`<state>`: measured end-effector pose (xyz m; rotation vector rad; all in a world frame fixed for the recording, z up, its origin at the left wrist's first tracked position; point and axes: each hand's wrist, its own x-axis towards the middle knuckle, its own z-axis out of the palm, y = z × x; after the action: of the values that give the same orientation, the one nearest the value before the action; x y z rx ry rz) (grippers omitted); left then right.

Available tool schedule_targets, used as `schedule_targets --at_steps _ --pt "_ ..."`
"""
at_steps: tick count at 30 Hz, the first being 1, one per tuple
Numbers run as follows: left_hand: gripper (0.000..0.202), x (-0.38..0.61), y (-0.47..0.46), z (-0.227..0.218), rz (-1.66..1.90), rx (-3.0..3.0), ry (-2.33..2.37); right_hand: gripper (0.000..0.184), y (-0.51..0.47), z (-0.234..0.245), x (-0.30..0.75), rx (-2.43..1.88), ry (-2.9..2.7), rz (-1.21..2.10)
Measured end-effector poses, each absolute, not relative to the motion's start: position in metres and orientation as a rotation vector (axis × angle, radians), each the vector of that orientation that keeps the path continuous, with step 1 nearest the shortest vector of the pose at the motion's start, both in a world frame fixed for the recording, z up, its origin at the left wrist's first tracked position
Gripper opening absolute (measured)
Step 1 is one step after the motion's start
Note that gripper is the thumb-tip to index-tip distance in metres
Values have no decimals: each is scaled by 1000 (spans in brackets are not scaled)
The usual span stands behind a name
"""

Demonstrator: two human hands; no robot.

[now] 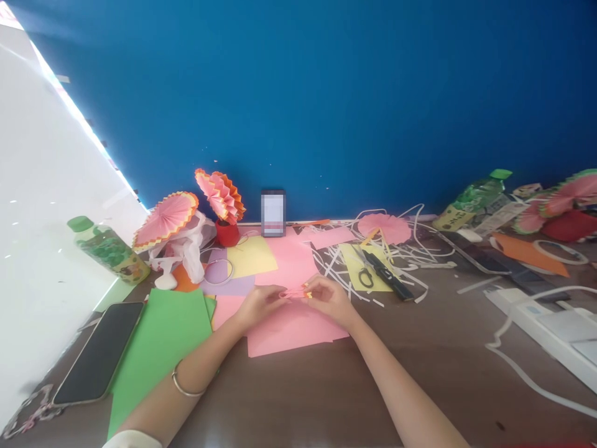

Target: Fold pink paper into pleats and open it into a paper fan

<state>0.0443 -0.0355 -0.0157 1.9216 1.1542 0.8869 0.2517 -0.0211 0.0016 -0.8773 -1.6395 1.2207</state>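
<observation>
Between my two hands is a narrow piece of pink folded paper [295,293], with a bit of yellow at its right end. My left hand [259,305] pinches its left end. The fingers of my right hand [330,300] close on the other end. Both hands are just above pink paper sheets [291,336] on the table. Left of them are purple paper [240,285] and a yellow sheet [252,256]. Scissors [366,274] and a black-handled cutter [389,277] lie to the right on another yellow sheet [349,254].
Green paper [163,336] and a phone [100,354] lie at left, near a tilted bottle [109,252]. Pleated paper flowers [168,218] and a red pot [227,234] stand behind. White paper strips [333,267] are scattered; a power strip [555,330] with cables is at right.
</observation>
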Motion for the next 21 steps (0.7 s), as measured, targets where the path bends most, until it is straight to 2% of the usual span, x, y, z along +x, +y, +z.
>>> schedule_targets --at_steps 10,16,21 --pt "28 43 -38 -11 842 2159 1167 13 -19 1 255 -861 -1671 1238" --pt "23 44 -38 -8 833 2135 1166 12 -21 1 252 -891 -1670 1235" --pt "28 46 -40 -6 779 2093 1128 12 -21 3 253 -861 -1639 1251"
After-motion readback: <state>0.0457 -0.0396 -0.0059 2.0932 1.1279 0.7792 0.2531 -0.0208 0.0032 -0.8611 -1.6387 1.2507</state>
